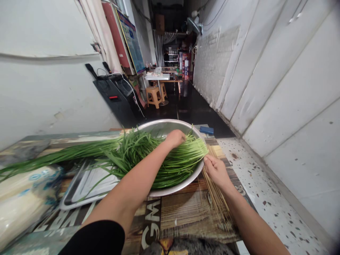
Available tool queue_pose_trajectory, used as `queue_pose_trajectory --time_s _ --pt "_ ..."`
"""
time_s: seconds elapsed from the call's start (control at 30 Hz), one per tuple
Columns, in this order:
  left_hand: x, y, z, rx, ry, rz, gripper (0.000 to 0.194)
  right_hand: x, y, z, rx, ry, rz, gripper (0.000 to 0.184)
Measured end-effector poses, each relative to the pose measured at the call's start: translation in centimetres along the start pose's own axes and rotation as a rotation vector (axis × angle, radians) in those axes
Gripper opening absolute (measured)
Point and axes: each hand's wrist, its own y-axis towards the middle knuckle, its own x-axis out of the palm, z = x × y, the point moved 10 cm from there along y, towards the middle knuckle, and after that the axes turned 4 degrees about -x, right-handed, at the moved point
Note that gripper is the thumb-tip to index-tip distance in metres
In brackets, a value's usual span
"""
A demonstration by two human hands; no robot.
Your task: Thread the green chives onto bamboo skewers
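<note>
A wide metal basin (166, 122) stands on the table, heaped with long garlic chives (162, 166). Their pale stem ends point right, and the green leaves trail left past the rim. My left hand (175, 139) reaches across the heap, its fingers curled down on the chives near the pale stems; the fingertips are partly hidden. At the right rim, my right hand (215, 170) has thumb and fingers pinched together beside the stem ends. What lies in that pinch is too small to make out. Thin bamboo skewers (216, 198) lie spread on the table under my right hand.
A white tray (90, 180) sits left of the basin, partly under leaves. Beside it lies a filled plastic bag (26, 202). Behind the basin's right rim is a blue box (206, 130). Farther back stand a white table (156, 77) and orange stools (153, 96); a wall (265, 88) runs along the right.
</note>
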Motion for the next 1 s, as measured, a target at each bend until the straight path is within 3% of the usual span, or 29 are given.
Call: queue_pose_trajectory --time_s 0.13,0.23,0.53,0.77,1.0 --pt "0.3 -0.3 0.4 -0.014 0.026 -0.059 0.018 -0.1 0.0 -0.1 0.001 0.003 0.005 0.035" --pt "0.0 -0.2 0.4 -0.036 0.023 -0.028 0.016 -0.1 -0.1 0.0 0.009 0.003 0.007 0.036" --pt "-3.6 -1.1 1.3 -0.008 -0.225 0.143 0.024 0.0 0.0 0.2 0.013 0.024 0.004 0.034" --pt "-3.5 -1.6 2.9 -0.011 -0.458 0.083 0.027 0.3 -0.2 0.8 0.047 0.061 -0.014 0.033" --pt "-3.2 -1.9 3.0 -0.001 -0.5 0.021 0.028 0.4 -0.4 1.2 0.11 0.101 -0.013 0.032"
